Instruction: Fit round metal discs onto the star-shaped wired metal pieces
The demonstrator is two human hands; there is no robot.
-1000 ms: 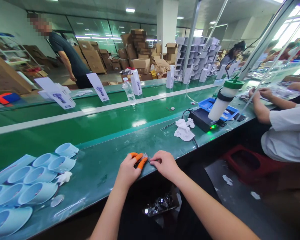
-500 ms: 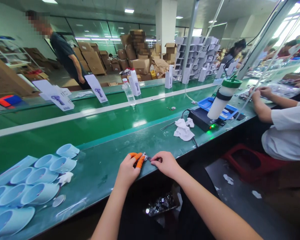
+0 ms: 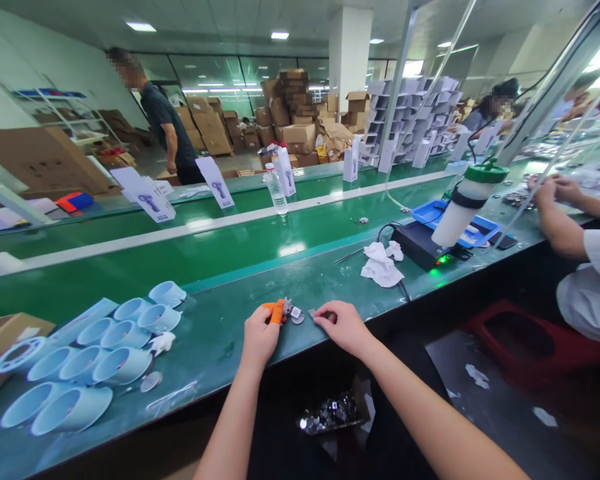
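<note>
The left hand (image 3: 260,337) grips orange pliers (image 3: 276,311), and the right hand (image 3: 343,327) pinches a small metal bit (image 3: 312,313) just beside them on the bench (image 3: 215,373)

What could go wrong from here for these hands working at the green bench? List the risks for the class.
A slip of the small orange-handled pliers in the left hand could nick the bare right hand, which works close beside them. The small round silver disc lies loose on the green bench and could be knocked off its edge.
</note>
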